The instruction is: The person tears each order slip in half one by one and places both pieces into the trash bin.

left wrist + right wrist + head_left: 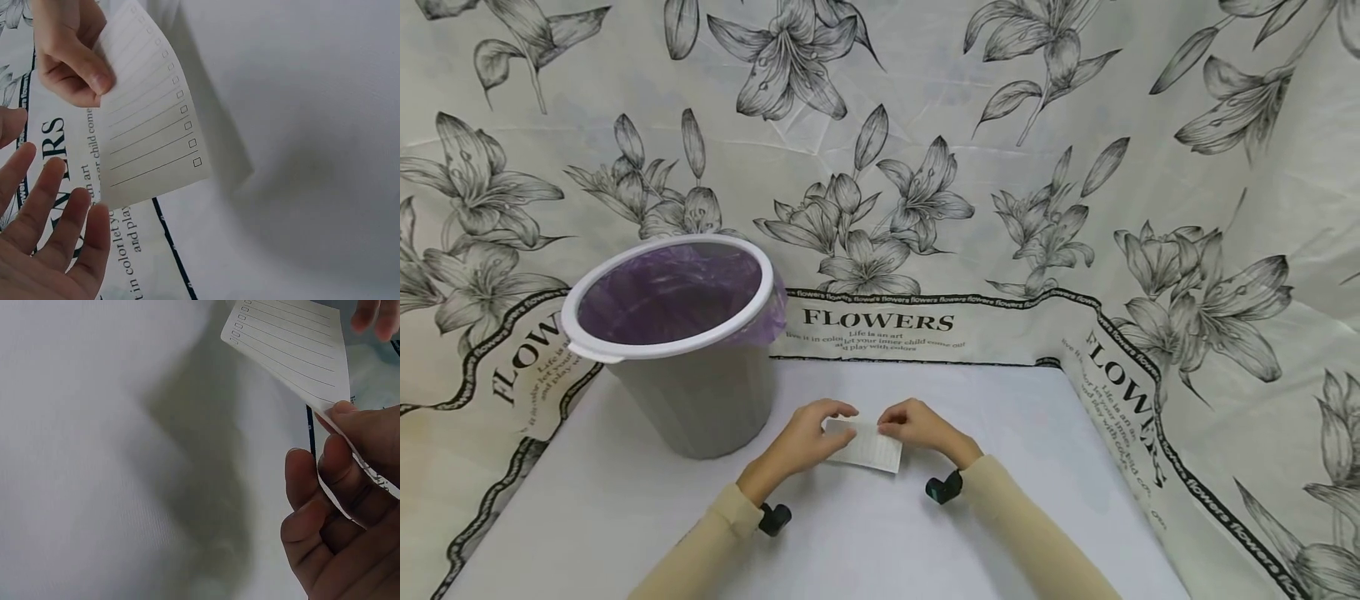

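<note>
A small white sheet of lined paper [871,451] with a column of checkboxes is held above the white table. My right hand [923,427] pinches its edge between thumb and fingers, as the right wrist view shows with the paper [294,347] running away from the fingertips. On the other side, my left hand [803,439] is spread beside the sheet's far end. In the left wrist view its fingers [69,215] stand apart and hold nothing, with the fingertips close to the paper's [147,125] lower corner. The paper bends slightly and casts a shadow.
A grey bin [700,400] with a white rim and a purple liner [670,283] stands at the back left of the white table [850,550]. Flower-printed cloth [880,167] hangs along the back and both sides.
</note>
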{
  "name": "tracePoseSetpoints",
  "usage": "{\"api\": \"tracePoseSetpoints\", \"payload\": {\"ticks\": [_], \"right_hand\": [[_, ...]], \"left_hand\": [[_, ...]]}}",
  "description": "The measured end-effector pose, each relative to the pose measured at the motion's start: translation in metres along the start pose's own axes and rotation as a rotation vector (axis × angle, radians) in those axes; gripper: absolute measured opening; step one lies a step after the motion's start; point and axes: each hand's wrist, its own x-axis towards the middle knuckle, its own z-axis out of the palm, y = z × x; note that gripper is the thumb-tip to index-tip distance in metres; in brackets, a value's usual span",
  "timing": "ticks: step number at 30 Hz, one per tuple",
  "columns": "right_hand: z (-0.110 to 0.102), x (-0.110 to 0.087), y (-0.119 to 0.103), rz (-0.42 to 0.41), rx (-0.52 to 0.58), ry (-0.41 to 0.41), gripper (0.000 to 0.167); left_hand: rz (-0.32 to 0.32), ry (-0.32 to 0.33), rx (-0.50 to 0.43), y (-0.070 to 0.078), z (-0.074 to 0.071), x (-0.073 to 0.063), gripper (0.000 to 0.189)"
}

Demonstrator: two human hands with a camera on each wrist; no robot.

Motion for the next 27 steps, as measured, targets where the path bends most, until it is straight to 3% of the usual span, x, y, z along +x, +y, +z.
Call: {"api": "tracePoseSetpoints", "payload": {"ticks": [12,21,27], "right_hand": [[0.012,-0.003,-0.026,-0.097,-0.001,-0.062,0.016],[0.02,-0.005,-0.029,-0.09,-0.016,-0.063,0.013],[0.025,-0.011,-0.031,-0.071,0.02,-0.043,0.014]], "left_hand": [[-0.03,-0.011,0.025,-0.011,0.003,-0.002,0.03],[-0.057,-0.076,0.02,-0.019,0.008,-0.004,0.018],[-0.093,-0.059,-0.01,-0.02,0.012,-0.008,0.011]]}}
